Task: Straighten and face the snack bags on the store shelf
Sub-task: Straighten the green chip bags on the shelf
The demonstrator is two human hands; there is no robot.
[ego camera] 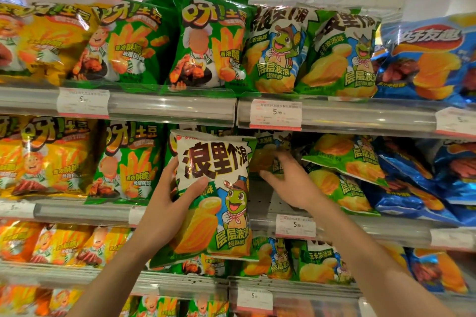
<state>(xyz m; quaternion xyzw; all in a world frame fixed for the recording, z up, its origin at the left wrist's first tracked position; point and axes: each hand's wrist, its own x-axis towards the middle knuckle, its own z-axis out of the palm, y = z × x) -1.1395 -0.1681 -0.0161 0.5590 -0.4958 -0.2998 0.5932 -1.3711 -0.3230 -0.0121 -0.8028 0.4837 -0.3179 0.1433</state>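
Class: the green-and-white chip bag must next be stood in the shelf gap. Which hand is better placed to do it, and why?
Left. The left hand already grips the chip bag upright, while the right hand reaches a bag behind in the gap.

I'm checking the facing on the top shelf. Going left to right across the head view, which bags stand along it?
Yellow fries bag → green fries bag → second green fries bag → green-and-white wavy-chip bag → second wavy-chip bag → blue chip bag.

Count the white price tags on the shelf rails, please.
8 price tags: top rail; second rail; lower rail. One sits behind the left hand's wrist; others may be hidden.
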